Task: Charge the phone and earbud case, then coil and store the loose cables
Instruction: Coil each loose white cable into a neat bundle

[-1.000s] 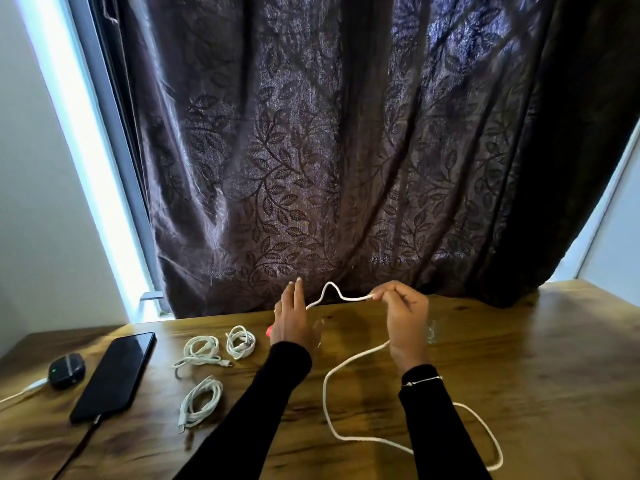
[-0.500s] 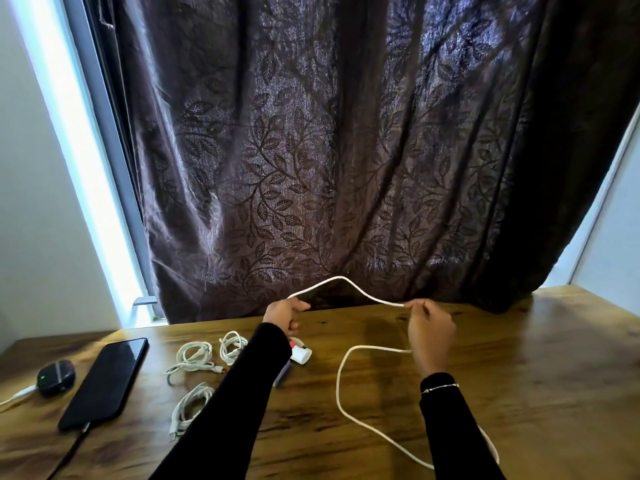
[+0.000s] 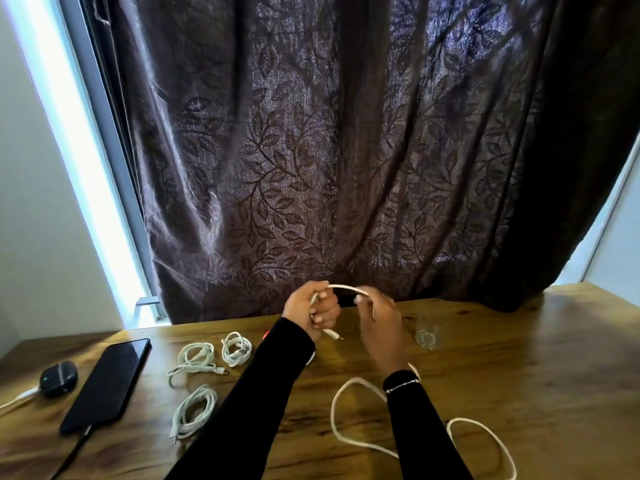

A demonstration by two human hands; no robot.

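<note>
My left hand (image 3: 311,308) is fisted around one end of a loose white cable (image 3: 346,441), the plug poking out below the fist. My right hand (image 3: 379,318) pinches the same cable a short way along, so a small arch spans between the hands above the wooden table (image 3: 519,393). The rest of the cable trails in loops on the table by my right arm. A black phone (image 3: 107,382) lies at the left with a dark cable in its near end. Left of it sits a dark earbud case (image 3: 58,378) with a white cable plugged in.
Three coiled white cables lie between the phone and my left arm: one (image 3: 194,362), one (image 3: 236,348) and one (image 3: 192,410). A small clear glass (image 3: 426,332) stands right of my right hand. A dark leaf-patterned curtain (image 3: 311,150) hangs behind the table.
My hands have come closer together, shortening the cable span into a tight arch. My left hand has closed into a fist around the cable end. The camera view has tilted a little.
</note>
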